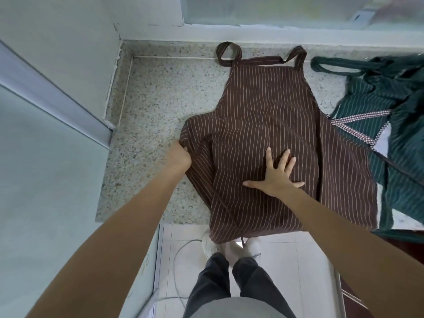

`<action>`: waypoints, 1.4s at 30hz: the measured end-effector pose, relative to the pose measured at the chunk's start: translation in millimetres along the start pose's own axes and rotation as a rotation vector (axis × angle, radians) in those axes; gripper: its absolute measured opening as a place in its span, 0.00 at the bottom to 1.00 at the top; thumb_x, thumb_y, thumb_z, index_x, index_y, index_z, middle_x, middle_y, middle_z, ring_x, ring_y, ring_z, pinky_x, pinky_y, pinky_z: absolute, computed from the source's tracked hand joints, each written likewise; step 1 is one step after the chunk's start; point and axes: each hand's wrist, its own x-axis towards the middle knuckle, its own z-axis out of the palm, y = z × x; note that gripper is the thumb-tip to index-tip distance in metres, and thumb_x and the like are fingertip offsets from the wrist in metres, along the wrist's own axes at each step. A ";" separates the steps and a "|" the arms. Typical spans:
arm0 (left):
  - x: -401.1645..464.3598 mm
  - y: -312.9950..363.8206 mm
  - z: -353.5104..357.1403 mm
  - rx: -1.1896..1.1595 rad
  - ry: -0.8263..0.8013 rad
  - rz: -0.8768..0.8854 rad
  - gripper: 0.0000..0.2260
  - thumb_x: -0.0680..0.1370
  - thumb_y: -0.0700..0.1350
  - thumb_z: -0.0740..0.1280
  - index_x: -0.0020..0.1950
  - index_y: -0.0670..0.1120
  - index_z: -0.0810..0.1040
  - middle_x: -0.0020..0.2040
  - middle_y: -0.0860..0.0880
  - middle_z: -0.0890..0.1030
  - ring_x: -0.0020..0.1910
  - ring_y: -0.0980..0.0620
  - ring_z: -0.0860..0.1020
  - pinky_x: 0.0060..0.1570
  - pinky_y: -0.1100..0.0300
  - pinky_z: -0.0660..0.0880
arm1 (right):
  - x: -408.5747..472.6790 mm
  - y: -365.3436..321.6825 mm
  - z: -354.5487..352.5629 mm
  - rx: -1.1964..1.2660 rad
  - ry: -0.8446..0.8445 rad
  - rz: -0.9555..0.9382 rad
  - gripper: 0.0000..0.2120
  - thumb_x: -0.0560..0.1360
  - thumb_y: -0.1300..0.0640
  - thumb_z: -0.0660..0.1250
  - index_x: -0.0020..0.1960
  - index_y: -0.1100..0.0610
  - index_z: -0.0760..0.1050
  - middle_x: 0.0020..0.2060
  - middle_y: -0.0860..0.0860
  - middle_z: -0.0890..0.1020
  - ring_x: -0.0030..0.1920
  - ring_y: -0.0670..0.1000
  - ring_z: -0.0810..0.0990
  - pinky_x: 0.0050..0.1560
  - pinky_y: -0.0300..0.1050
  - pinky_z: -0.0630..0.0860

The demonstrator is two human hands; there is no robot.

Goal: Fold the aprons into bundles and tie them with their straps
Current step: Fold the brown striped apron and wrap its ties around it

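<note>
The left hand forms a clenched grip on the left edge of the brown pinstriped cotton apron; its fingers are curled into the cloth and hidden by it. The fabric just right of this grip is bunched and already doubled toward the middle, so the hold probably serves to draw the left side panel inward as a lengthwise fold.

The right hand, to the right of the left grip and near the apron's centre line, is released: fingers spread and straight, palm pressed flat on the cloth. This hold most likely pins the body of the apron against the speckled grey stone surface so the fold does not drag the whole piece sideways.

The apron lies on the surface, bib away from the person, hem hanging over the near edge. Its neck strap lies looped beyond both hands. A thin waist strap trails across the cloth below the right hand.

To the right of the right hand, a dark green pinstriped apron lies rumpled, partly under the brown one.

Count: two aprons, two hands. No bundle is tied yet.
</note>
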 end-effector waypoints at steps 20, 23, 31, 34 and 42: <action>-47.9 -17.3 57.8 0.820 -0.264 0.363 0.35 0.77 0.54 0.64 0.77 0.47 0.50 0.78 0.45 0.47 0.76 0.43 0.47 0.72 0.38 0.50 | -18.3 50.1 2.1 -0.090 0.012 -0.084 0.58 0.64 0.36 0.72 0.74 0.42 0.31 0.72 0.53 0.27 0.73 0.57 0.28 0.66 0.76 0.46; -42.8 -25.3 47.6 0.899 -0.462 0.305 0.50 0.70 0.58 0.72 0.77 0.53 0.39 0.76 0.51 0.33 0.76 0.48 0.36 0.69 0.33 0.48 | -17.9 53.2 -3.8 -0.117 -0.038 -0.081 0.61 0.63 0.36 0.73 0.73 0.41 0.27 0.71 0.53 0.24 0.72 0.58 0.26 0.64 0.77 0.45; -70.8 -46.3 46.7 0.891 0.128 0.282 0.36 0.69 0.56 0.74 0.69 0.44 0.60 0.67 0.42 0.64 0.66 0.42 0.65 0.62 0.44 0.66 | -37.9 26.3 19.5 -0.226 0.070 -0.388 0.38 0.76 0.50 0.66 0.77 0.45 0.45 0.76 0.53 0.42 0.75 0.58 0.43 0.69 0.72 0.52; -80.8 -49.6 48.2 0.854 0.218 -0.011 0.36 0.68 0.62 0.71 0.65 0.41 0.62 0.66 0.40 0.63 0.66 0.40 0.64 0.60 0.43 0.67 | -36.1 26.9 26.0 -0.213 -0.079 -0.334 0.52 0.69 0.37 0.69 0.76 0.44 0.34 0.73 0.50 0.28 0.74 0.54 0.30 0.67 0.73 0.43; -84.8 -51.2 45.3 0.751 0.017 -0.064 0.42 0.67 0.60 0.73 0.72 0.48 0.55 0.70 0.39 0.58 0.70 0.36 0.57 0.63 0.39 0.65 | -42.0 25.8 26.9 -0.301 -0.143 -0.342 0.62 0.64 0.40 0.75 0.73 0.46 0.27 0.69 0.52 0.22 0.71 0.55 0.25 0.65 0.77 0.42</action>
